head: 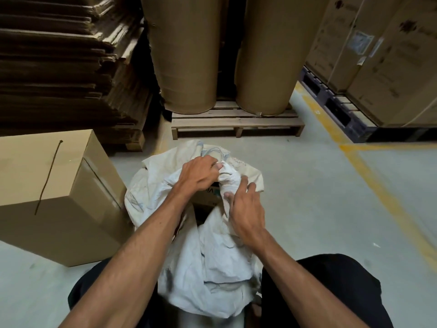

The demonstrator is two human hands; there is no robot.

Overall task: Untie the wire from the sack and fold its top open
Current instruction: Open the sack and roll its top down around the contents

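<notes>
Between both hands, sack (208, 252) neck bunched — left hand (201, 172), right hand (246, 211) gripping

On the grey floor (331, 209), a cardboard box (47, 185) sits at nine o'clock, flattened cartons (59, 67) stack at ten, two brown paper rolls (186, 55) stand on a wooden pallet (236, 125) at twelve, and strapped boxes (378, 55) rest at two.

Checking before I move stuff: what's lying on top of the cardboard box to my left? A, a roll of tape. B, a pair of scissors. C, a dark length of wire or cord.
C: a thin dark wire lies along the top of the cardboard box and hangs over its front edge.
</notes>
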